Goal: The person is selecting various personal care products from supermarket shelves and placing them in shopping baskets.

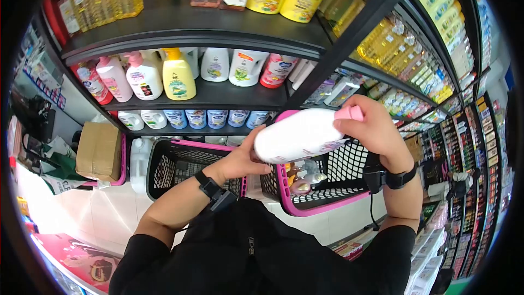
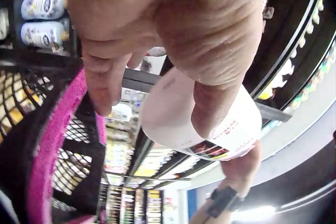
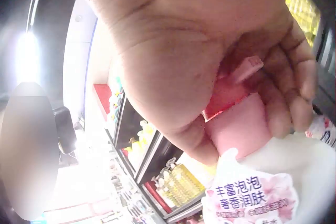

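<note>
My right hand (image 1: 372, 127) grips the pink pump top (image 3: 239, 127) of a large white body wash bottle (image 1: 297, 135), its fingers curled round it. The bottle lies tilted nearly sideways, held above the shopping baskets. At its base is my left hand (image 1: 240, 155), with fingers and thumb extended and spread. In the left wrist view the thumb overlaps the bottle's bottom (image 2: 173, 113), while one finger stands apart to the left. Part of a pink flower label (image 3: 249, 198) shows in the right wrist view. Below the bottle stands a black basket with a pink rim (image 1: 327, 206), holding several small items (image 1: 305, 180).
Another black-and-pink basket (image 1: 164, 172) stands to the left, beside a translucent jug (image 1: 141, 158) and a cardboard box (image 1: 99, 152). Shelves (image 1: 191, 28) ahead carry several bottles, including a yellow pump bottle (image 1: 178, 76). A dark upright post (image 1: 355, 35) and more stocked shelves rise on the right.
</note>
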A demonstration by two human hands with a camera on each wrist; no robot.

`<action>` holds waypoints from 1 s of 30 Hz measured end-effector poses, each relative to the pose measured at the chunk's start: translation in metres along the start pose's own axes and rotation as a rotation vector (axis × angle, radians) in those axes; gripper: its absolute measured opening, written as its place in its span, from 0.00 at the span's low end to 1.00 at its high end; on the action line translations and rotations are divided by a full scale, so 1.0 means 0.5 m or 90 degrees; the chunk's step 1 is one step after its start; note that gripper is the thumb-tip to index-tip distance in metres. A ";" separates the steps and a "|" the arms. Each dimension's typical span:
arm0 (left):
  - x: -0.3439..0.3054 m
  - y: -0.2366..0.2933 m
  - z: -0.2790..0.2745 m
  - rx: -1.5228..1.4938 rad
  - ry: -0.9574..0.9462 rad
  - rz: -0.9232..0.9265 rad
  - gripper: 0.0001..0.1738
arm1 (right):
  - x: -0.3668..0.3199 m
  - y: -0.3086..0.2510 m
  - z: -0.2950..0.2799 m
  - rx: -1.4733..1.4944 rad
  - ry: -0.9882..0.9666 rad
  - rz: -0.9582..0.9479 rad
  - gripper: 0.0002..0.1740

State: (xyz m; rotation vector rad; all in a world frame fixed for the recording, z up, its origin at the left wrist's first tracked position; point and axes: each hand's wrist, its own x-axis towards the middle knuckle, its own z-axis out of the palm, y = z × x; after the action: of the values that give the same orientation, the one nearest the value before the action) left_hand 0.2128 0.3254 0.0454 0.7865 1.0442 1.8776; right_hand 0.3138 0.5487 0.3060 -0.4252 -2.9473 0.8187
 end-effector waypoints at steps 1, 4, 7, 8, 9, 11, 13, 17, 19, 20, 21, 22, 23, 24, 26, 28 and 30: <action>-0.002 -0.016 -0.024 0.029 -0.004 0.056 0.58 | 0.015 -0.017 0.022 0.057 -0.022 0.004 0.23; -0.047 0.022 -0.058 -0.011 0.027 0.057 0.53 | 0.068 -0.063 0.076 0.062 -0.077 -0.012 0.22; -0.092 0.056 -0.084 -0.045 0.122 -0.042 0.49 | 0.130 -0.090 0.147 0.009 -0.090 -0.047 0.24; -0.101 0.056 -0.092 -0.048 0.162 -0.073 0.48 | 0.146 -0.110 0.165 -0.054 -0.081 -0.073 0.26; -0.097 0.035 -0.105 -0.045 0.203 -0.062 0.45 | 0.172 -0.121 0.188 -0.108 -0.083 -0.105 0.26; -0.092 0.010 -0.145 -0.190 0.309 -0.071 0.44 | 0.213 -0.144 0.237 -0.168 -0.091 -0.146 0.27; -0.103 0.004 -0.181 -0.251 0.376 -0.074 0.44 | 0.268 -0.153 0.290 -0.262 -0.077 -0.159 0.27; -0.167 -0.029 -0.256 -0.265 0.417 -0.118 0.35 | 0.350 -0.160 0.374 -0.356 -0.047 -0.165 0.27; -0.211 -0.070 -0.296 -0.278 0.429 -0.129 0.28 | 0.369 -0.183 0.399 -0.377 -0.029 -0.138 0.28; -0.231 -0.094 -0.307 -0.284 0.437 -0.137 0.25 | 0.378 -0.185 0.411 -0.370 -0.017 -0.146 0.28; -0.246 -0.096 -0.303 -0.284 0.451 -0.150 0.22 | 0.393 -0.182 0.426 -0.363 -0.004 -0.156 0.27; -0.258 -0.093 -0.296 -0.282 0.465 -0.164 0.19 | 0.409 -0.177 0.442 -0.354 0.011 -0.165 0.27; -0.268 -0.089 -0.291 -0.279 0.478 -0.176 0.16 | 0.430 -0.169 0.456 -0.344 0.019 -0.183 0.26; -0.277 -0.088 -0.287 -0.286 0.476 -0.172 0.16 | 0.450 -0.168 0.467 -0.345 0.020 -0.184 0.25; -0.292 -0.092 -0.278 -0.302 0.469 -0.167 0.16 | 0.486 -0.164 0.483 -0.351 0.021 -0.183 0.24; -0.314 -0.096 -0.278 -0.306 0.464 -0.168 0.16 | 0.502 -0.175 0.485 -0.336 0.005 -0.144 0.22; -0.337 -0.100 -0.277 -0.299 0.486 -0.181 0.16 | 0.528 -0.177 0.490 -0.307 -0.005 -0.119 0.22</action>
State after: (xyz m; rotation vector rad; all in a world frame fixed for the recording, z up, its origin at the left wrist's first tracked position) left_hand 0.1960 0.1429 -0.0828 -0.3722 1.0079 2.0808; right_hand 0.0079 0.4270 0.1354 -0.1572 -3.1098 0.0843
